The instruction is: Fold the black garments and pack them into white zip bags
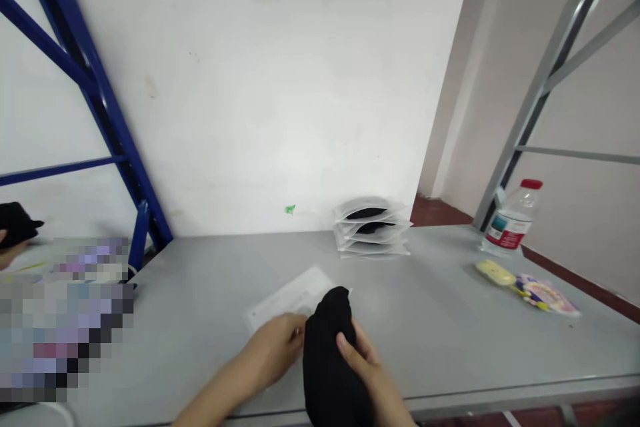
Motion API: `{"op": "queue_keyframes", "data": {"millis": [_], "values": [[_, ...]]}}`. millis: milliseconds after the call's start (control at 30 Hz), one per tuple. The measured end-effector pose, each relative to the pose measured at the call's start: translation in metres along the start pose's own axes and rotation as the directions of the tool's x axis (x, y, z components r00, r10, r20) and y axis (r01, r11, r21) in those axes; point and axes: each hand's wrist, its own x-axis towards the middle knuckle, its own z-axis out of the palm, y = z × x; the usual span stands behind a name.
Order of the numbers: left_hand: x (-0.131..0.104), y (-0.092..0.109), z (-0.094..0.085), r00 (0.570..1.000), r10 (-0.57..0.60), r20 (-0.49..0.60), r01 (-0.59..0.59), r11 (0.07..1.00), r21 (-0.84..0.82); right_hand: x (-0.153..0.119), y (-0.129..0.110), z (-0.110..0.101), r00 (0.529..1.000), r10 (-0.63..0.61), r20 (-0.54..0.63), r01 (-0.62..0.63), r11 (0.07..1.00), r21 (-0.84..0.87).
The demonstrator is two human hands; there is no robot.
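A soft, folded black cloth item (330, 353) stands out over the front part of the grey table; I cannot tell its exact kind. My right hand (367, 360) grips it from the right, with the thumb across its near face. My left hand (280, 343) is at its left edge, fingers curled together. What those fingers pinch, if anything, is hidden. Behind and beneath my hands, a translucent flat plastic bag (290, 297) lies on the table, partly covered by my left hand and the cloth.
Several translucent bags with black contents form a stack (373, 230) at the table's (425, 320) back edge. At right are a red-capped bottle (510, 220), a yellow packet (495, 273) and a colourful packet (547, 295). Far left, another person's hand (13, 252) holds a black item.
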Motion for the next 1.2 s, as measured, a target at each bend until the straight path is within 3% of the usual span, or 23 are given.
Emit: {"op": "queue_keyframes", "data": {"millis": [133,267,367,533,633,700,800,867,967,1067,1200], "values": [[-0.033,0.014,0.006,0.986,0.021,-0.163,-0.062,0.966,-0.249,-0.002,0.004,0.009,0.993,0.044,0.113,-0.044,0.999,0.001],[-0.041,0.019,0.003,0.949,-0.024,-0.313,-0.079,0.946,-0.314,-0.005,0.001,0.009,0.972,-0.004,0.235,0.03,0.994,-0.109],[-0.038,0.016,0.006,0.952,0.043,-0.304,-0.106,0.976,-0.192,-0.005,-0.005,0.004,0.972,-0.05,0.232,0.099,0.974,-0.204],[-0.027,-0.002,0.024,0.978,0.012,-0.209,-0.019,0.999,-0.028,-0.003,-0.009,-0.001,0.996,-0.087,-0.033,0.084,0.994,-0.071],[-0.028,-0.005,0.034,0.984,0.033,-0.178,-0.075,0.969,-0.235,-0.005,-0.006,0.004,1.0,-0.005,0.024,0.005,1.0,0.007],[-0.034,-0.001,0.036,0.97,0.044,-0.238,-0.141,0.901,-0.411,-0.006,-0.003,0.009,0.995,0.024,0.095,-0.023,1.0,-0.016],[-0.044,0.009,0.034,0.955,-0.041,-0.295,-0.138,0.817,-0.56,-0.006,-0.002,0.01,0.986,0.01,0.168,0.005,0.996,-0.088],[-0.05,0.015,0.029,0.941,-0.118,-0.316,-0.094,0.809,-0.581,-0.004,-0.002,0.006,0.982,0.002,0.19,0.025,0.99,-0.138],[-0.058,0.023,0.021,0.907,-0.1,-0.408,-0.087,0.906,-0.414,-0.002,-0.005,0.002,0.968,0.029,0.247,0.032,0.971,-0.239],[-0.064,0.027,0.016,0.906,0.113,-0.407,-0.158,0.984,-0.079,-0.003,-0.011,0.001,0.935,0.061,0.348,0.069,0.934,-0.349],[-0.068,0.025,0.021,0.878,0.409,-0.25,-0.307,0.881,0.361,-0.006,-0.017,0.002,0.916,0.064,0.397,0.173,0.829,-0.531]]}}
